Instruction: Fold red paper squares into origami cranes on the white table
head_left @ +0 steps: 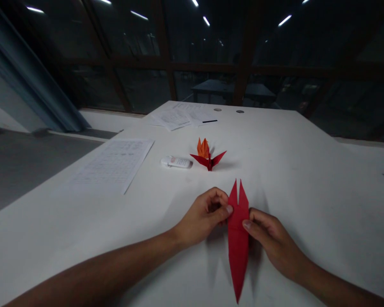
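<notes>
A long red folded origami paper [238, 243] is held above the white table, its two narrow points facing away from me and one long point toward me. My left hand [208, 215] pinches its left edge, thumb on top near the base of the split. On the other side, my right hand [272, 238] grips the right edge a little lower, thumb on top and fingers behind. Beyond them stand a finished red paper crane [210, 162] with spread wings and, just behind it, an orange folded paper piece [202, 148].
A white capped bottle-like item [176, 162] lies left of the crane. One printed sheet [112, 164] rests at the table's left edge. More papers [179, 115] and a dark pen-like strip [210, 121] lie at the far end, before dark windows. A blue curtain [35, 72] hangs left.
</notes>
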The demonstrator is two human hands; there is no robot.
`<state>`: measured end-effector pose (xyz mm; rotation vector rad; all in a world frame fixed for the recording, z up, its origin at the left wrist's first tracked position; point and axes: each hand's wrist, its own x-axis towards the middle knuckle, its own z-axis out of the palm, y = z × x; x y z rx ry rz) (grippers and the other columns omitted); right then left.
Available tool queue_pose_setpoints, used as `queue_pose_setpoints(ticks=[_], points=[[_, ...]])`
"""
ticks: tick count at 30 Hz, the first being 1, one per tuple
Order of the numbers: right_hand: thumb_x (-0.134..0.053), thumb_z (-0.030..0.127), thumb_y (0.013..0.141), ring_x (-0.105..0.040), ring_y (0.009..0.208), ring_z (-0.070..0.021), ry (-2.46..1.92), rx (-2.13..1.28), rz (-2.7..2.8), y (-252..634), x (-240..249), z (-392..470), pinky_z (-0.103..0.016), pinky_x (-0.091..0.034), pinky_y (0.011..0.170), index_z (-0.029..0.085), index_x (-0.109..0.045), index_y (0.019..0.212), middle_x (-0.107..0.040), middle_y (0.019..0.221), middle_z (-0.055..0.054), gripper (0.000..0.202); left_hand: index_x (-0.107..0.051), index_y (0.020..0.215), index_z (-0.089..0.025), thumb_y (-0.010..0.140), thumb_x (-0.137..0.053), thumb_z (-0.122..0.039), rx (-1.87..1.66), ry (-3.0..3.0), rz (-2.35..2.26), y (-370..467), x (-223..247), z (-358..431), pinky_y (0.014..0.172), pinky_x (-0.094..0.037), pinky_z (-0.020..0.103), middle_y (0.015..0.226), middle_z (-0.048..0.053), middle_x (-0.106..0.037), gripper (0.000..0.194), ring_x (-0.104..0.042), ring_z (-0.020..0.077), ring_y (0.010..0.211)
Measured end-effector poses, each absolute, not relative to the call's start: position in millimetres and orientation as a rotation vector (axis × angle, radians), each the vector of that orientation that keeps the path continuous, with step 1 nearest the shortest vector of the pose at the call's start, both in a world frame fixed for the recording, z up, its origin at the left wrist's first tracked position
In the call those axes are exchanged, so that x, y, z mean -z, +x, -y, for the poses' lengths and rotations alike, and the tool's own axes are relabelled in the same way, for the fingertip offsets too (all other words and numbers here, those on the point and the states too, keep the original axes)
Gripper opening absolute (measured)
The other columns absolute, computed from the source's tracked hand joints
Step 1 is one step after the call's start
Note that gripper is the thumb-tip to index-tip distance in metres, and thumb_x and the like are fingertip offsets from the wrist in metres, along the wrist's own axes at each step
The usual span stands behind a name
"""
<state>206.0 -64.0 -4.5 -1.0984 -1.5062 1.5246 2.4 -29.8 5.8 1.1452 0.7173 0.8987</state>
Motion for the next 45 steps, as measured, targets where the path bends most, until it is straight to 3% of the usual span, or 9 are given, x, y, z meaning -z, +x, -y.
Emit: queue_pose_setpoints(ticks=[5,10,21,37,40,45], points=[[-0.056,0.049,0.099,-0.04,0.065,-0.0128,-1.143,-1.509,1.481,205.4,7.1,63.4,-0.026,-0.035,0.06,0.021,-0.049,0.074,-0.045,0.07,0.004,0.038,-0.052,0.106,-0.019,0.086,-0.077,-0.035,-0.938,1.116,-0.747,2.1,-7.0,29.8,0.061,-0.042,0.023,0.075,-0.004,-0.06,0.036,-0.052,0.0078,0.063],[-0.05,0.052,0.101,-0.047,0.071,-0.0155,-1.151,-1.483,1.415,203.3,7.7,62.7,-0.027,-0.04,0.067,0.021,-0.056,0.082,-0.054,0.076,0.001,0.037,-0.049,0.12,-0.021,0.082,-0.081,-0.029,-0.948,1.102,-0.728,2.0,-6.1,29.2,0.061,-0.043,0.023,0.072,-0.007,-0.059,0.05,-0.051,0.0072,0.061],[-0.049,0.048,0.103,-0.051,0.075,-0.0162,-1.144,-1.43,1.487,201.9,5.5,61.2,-0.026,-0.043,0.071,0.021,-0.059,0.081,-0.058,0.079,0.0,0.036,-0.058,0.105,-0.016,0.09,-0.072,-0.038,-0.865,1.148,-0.703,0.0,-5.4,27.1,0.062,-0.041,0.023,0.072,-0.003,-0.059,0.03,-0.052,0.0082,0.063],[-0.05,0.051,0.101,-0.045,0.072,-0.0163,-1.182,-1.404,1.473,201.1,6.2,63.6,-0.027,-0.039,0.067,0.022,-0.05,0.076,-0.049,0.074,0.002,0.038,-0.056,0.089,-0.015,0.087,-0.075,-0.041,-0.897,1.195,-0.781,0.1,-6.6,28.0,0.062,-0.042,0.023,0.078,-0.002,-0.058,0.032,-0.05,0.0078,0.064],[-0.049,0.049,0.102,-0.044,0.072,-0.0161,-1.193,-1.388,1.507,201.9,4.6,62.8,-0.028,-0.037,0.067,0.022,-0.05,0.076,-0.048,0.075,0.002,0.037,-0.058,0.09,-0.015,0.087,-0.075,-0.04,-0.893,1.208,-0.787,0.2,-6.9,27.4,0.063,-0.042,0.023,0.078,-0.002,-0.058,0.031,-0.05,0.0078,0.065],[-0.048,0.048,0.103,-0.042,0.068,-0.0148,-1.191,-1.384,1.551,202.3,3.6,61.7,-0.027,-0.036,0.064,0.022,-0.047,0.074,-0.044,0.071,0.003,0.039,-0.056,0.108,-0.019,0.085,-0.077,-0.037,-0.92,1.17,-0.76,0.5,-6.3,26.1,0.06,-0.04,0.023,0.072,-0.006,-0.056,0.036,-0.049,0.0078,0.062]])
